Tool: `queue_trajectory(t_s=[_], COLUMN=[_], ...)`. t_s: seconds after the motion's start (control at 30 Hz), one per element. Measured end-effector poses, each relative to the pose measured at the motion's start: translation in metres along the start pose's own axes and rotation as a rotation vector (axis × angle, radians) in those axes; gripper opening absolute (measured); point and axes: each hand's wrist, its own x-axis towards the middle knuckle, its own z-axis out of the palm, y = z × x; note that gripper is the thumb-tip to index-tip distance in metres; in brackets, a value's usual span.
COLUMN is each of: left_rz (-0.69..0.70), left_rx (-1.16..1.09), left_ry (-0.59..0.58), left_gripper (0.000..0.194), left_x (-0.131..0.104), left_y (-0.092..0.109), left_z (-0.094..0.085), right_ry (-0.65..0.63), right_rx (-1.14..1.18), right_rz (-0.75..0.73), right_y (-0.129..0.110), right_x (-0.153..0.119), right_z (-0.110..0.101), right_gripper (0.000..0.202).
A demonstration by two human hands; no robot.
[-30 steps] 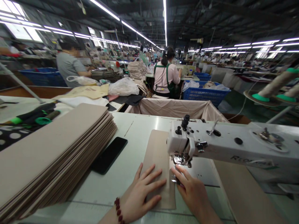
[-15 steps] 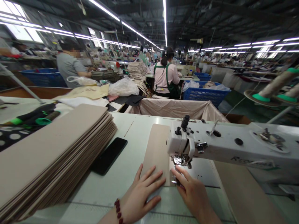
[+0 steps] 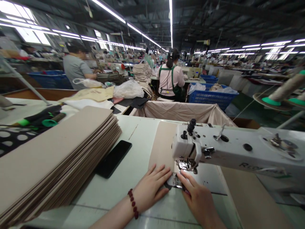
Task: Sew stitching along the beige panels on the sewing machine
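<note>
A beige fabric panel (image 3: 160, 146) lies on the sewing machine's bed, its right edge running under the presser foot (image 3: 184, 165). My left hand (image 3: 153, 184) rests flat on the panel's near end, fingers stretched out, with a dark red bead bracelet at the wrist. Just in front of the presser foot is my right hand (image 3: 196, 194), its index and middle fingertips at the panel's edge. Its other fingers curl around something dark, mostly hidden, that I cannot make out. Metal parts of the bed show between the two hands. The white sewing machine head (image 3: 188, 143) stands above them.
A tall stack of beige panels (image 3: 78, 136) fills the left side, with a black phone (image 3: 114, 159) beside it. Behind the table hangs a cloth-lined bin (image 3: 181, 109). Thread cones (image 3: 281, 90) stand at right. Two co-workers sit farther off, near a blue basket (image 3: 212, 97).
The panel has slid away from me under the presser foot, baring metal parts of the bed. My left hand has moved forward with it, fingers closer together. My right hand has barely moved.
</note>
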Motion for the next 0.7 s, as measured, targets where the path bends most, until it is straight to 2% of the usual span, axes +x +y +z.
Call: queue_trajectory(t_s=[0.27, 0.53, 0.7], left_rz=[-0.043, -0.061, -0.059], left_rx=[0.015, 0.056, 0.055], left_ry=[0.068, 0.060, 0.062], left_gripper=[0.061, 0.061, 0.061], left_x=[0.015, 0.015, 0.015], left_y=[-0.013, -0.012, -0.012], left_z=[0.010, 0.012, 0.011], right_ry=[-0.005, 0.018, 0.008], right_rx=[0.017, 0.012, 0.008], right_rz=[-0.002, -0.002, -0.004], right_y=[-0.005, -0.001, -0.005], right_x=[0.003, 0.001, 0.001], right_z=[-0.008, -0.002, -0.008], right_gripper=[0.060, 0.063, 0.062])
